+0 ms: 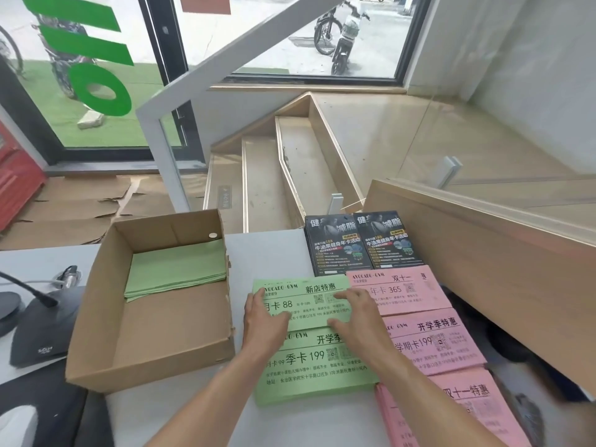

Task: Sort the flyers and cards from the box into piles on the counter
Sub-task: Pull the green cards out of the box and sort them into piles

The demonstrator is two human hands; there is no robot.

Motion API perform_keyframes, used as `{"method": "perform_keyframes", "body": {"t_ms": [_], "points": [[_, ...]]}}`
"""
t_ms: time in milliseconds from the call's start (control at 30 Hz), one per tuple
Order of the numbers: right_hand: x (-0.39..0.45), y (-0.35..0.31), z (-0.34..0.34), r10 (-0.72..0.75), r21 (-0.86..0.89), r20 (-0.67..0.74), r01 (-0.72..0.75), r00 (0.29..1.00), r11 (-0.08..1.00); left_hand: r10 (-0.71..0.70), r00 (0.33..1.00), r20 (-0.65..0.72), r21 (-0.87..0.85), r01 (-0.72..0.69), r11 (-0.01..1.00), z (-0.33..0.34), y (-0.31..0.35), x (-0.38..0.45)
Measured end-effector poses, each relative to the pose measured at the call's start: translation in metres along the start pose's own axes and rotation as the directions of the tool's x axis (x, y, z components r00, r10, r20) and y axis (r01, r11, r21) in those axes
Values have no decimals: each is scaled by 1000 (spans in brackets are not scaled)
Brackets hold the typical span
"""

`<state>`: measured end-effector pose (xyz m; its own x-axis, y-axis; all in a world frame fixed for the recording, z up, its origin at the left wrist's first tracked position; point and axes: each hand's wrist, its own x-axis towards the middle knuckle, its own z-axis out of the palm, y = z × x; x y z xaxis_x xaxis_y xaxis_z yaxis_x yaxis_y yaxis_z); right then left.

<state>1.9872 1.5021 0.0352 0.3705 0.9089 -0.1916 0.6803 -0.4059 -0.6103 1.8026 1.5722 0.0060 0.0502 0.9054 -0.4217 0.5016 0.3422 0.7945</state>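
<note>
- I see both hands flat on the far green pile (303,304): left hand (263,321) on its left part, right hand (354,321) on its right, fingers straight and slightly apart, pressing rather than gripping.
- A near green pile (309,372) lies just below it on the bench (267,253).
- Three pink piles (403,290) run down the right side; two black flyer stacks (361,243) sit behind them.
- The box (151,301) stands to the left (green sheets (177,269) lie in its far end).

Matt green paper flyers (309,362) and glossy dark leaflets (362,243) lie beside a rough brown cardboard box (154,337) on a smooth grey counter (267,253).
</note>
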Motion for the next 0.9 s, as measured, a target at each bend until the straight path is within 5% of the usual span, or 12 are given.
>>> {"method": "perform_keyframes", "body": {"t_ms": [900], "points": [[-8,5,-5,-122,-3,-17,122,992,993,90,996,26,68,-92,993,-14,7,-10]]}}
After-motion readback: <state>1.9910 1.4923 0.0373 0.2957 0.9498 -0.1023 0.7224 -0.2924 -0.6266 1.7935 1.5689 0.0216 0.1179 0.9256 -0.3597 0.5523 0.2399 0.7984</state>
